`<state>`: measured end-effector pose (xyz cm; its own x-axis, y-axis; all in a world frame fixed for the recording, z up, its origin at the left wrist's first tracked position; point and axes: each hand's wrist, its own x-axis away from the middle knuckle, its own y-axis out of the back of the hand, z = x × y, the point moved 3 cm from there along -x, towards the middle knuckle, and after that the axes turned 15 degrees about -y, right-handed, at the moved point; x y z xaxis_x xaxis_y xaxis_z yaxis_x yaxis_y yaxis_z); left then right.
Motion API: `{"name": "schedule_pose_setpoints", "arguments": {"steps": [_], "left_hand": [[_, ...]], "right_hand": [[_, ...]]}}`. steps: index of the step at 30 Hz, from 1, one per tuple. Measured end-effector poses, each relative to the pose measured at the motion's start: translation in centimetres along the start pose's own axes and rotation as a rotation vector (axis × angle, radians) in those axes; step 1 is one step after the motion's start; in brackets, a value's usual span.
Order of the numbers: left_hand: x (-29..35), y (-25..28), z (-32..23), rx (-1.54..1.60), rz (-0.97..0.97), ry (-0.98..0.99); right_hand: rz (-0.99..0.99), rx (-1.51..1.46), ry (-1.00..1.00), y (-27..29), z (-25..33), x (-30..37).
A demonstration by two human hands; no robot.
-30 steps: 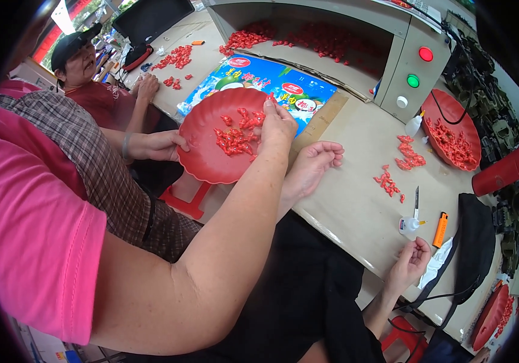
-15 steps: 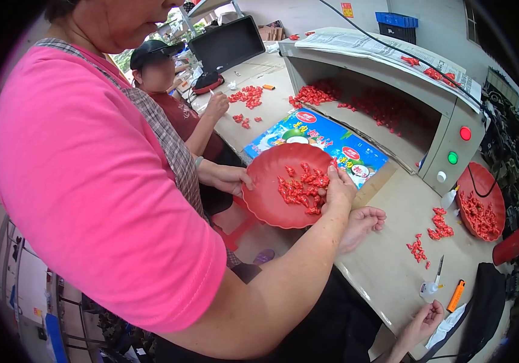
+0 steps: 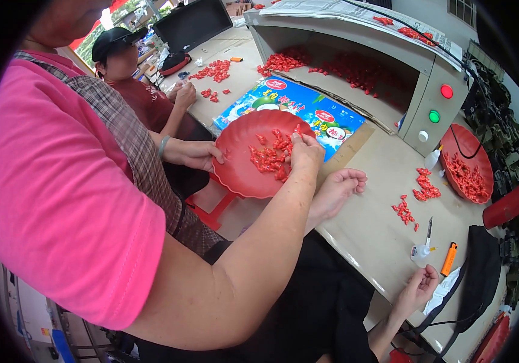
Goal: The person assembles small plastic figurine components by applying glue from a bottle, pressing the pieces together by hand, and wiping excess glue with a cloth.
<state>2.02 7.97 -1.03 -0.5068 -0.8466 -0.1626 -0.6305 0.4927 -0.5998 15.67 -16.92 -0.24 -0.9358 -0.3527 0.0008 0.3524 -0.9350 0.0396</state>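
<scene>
My left hand [image 3: 339, 189] rests palm up at the table's near edge, partly behind a co-worker's bare forearm. Its fingers are loosely bent and apart, with nothing seen in them. My right hand [image 3: 418, 290] is curled closed at the edge further right, and nothing shows in its fingers. Beside it are a small clear bottle [image 3: 419, 255] with a dark, pointed blade-like tip behind it and an orange lighter [image 3: 449, 259]. Several small red glossy pieces [image 3: 402, 210] lie beyond. The co-worker in pink holds a red scalloped plate [image 3: 235, 172] with red pieces and touches them.
A grey box-shaped machine [image 3: 437, 66] with red and green lights holds more red pieces inside. A blue printed cardboard sheet [image 3: 238, 115] lies before it. Another red plate [image 3: 462, 136] stands at right, near a black strap [image 3: 480, 278]. A second co-worker [image 3: 144, 97] sits at far left.
The whole view has shifted, so the scene sits further left and up. My hands keep much the same place on the table. The seated co-worker's raised hand has come down to the other.
</scene>
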Motion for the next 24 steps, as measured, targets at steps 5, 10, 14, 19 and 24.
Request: {"name": "schedule_pose_setpoints", "arguments": {"steps": [5, 10, 14, 19, 24], "left_hand": [[0.3, -0.4, -0.3, -0.018, -0.005, 0.001], [0.5, -0.5, -0.5, -0.046, 0.001, 0.004], [0.2, -0.1, 0.2, -0.030, 0.049, -0.003], [0.1, -0.1, -0.3, -0.008, 0.024, 0.002], [0.2, 0.3, -0.7, -0.035, 0.015, -0.024]], "right_hand": [[0.022, -0.009, -0.012, 0.3, 0.4, 0.2], [0.023, -0.005, -0.013, 0.3, 0.5, 0.4], [0.003, -0.015, -0.019, 0.6, 0.2, 0.2], [0.033, -0.018, -0.062, 0.3, 0.1, 0.1], [0.071, -0.038, -0.043, 0.0, -0.2, 0.0]]}}
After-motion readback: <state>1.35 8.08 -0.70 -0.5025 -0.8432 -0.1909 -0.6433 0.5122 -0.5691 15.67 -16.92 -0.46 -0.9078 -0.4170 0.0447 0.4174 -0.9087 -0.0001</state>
